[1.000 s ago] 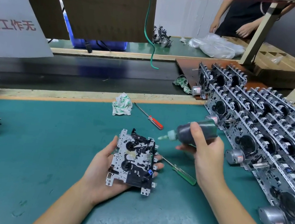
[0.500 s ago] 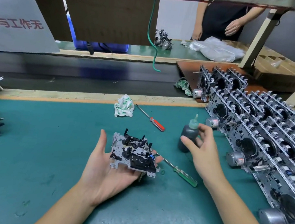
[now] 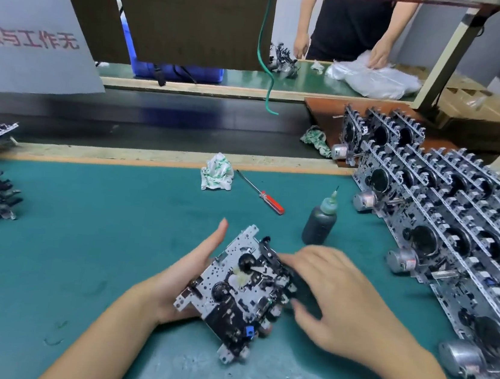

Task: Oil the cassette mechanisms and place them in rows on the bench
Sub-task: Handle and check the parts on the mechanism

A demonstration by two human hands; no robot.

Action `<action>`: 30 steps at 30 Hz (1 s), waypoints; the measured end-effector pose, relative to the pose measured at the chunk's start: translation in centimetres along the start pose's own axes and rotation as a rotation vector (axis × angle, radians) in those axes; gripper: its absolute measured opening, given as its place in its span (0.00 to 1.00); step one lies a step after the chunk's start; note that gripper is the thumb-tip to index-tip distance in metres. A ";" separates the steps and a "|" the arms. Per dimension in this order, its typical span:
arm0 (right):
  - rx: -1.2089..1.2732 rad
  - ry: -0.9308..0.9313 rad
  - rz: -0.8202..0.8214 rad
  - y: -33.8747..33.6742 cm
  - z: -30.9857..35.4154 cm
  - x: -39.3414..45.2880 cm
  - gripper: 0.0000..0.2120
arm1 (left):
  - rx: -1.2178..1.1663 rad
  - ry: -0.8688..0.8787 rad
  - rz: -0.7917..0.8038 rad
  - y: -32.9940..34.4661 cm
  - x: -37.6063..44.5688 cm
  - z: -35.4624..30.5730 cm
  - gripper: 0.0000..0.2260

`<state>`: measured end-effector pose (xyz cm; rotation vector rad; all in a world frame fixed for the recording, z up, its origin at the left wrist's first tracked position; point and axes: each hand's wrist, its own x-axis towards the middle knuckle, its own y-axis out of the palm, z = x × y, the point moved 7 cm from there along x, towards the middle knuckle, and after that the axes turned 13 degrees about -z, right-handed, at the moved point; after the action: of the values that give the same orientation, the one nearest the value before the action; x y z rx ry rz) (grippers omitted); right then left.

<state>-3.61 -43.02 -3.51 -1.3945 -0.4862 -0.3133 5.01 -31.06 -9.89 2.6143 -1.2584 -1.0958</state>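
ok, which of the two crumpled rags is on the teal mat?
The white-and-green rag beside the red-handled screwdriver. It lies on the teal mat near its far edge; the other rag sits beyond the mat, against the brown board.

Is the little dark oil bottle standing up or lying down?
Standing up. The oil bottle sits on its base on the green mat, thin nozzle pointing up, with neither hand touching it.

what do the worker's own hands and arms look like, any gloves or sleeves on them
Both are bare. The left hand and right hand wear no gloves, and no rings, watch or wristband show. Both forearms are uncovered right down to the bottom edge of the picture, so no sleeve is in view. The right hand is blurred, so fine detail on its fingers cannot be made out.
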 end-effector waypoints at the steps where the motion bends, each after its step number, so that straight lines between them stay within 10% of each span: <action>1: -0.009 0.010 0.018 0.1 0.0 -0.5 0.23 | 0.048 -0.002 -0.020 -0.1 0.2 -0.1 0.25; 10: -0.043 0.131 -0.137 -1.0 -0.6 -3.5 0.24 | 0.280 0.147 -0.200 -2.1 -0.8 -1.2 0.39; 14: -0.060 0.145 -0.165 -0.3 -0.1 -4.3 0.25 | 1.161 0.516 -0.794 -3.6 -5.4 -2.2 0.38; 18: -0.090 0.091 -0.224 -0.4 0.6 -3.8 0.25 | 1.572 0.604 -0.779 -0.4 -6.5 0.9 0.36; 30: -0.016 -0.016 -0.225 -0.3 0.9 -4.1 0.27 | 1.354 0.908 -1.049 0.6 -7.3 0.5 0.26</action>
<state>-7.42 -42.48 -5.19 -1.3606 -0.6571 -0.4890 1.25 -26.29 -5.83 3.7832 -0.2323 1.6443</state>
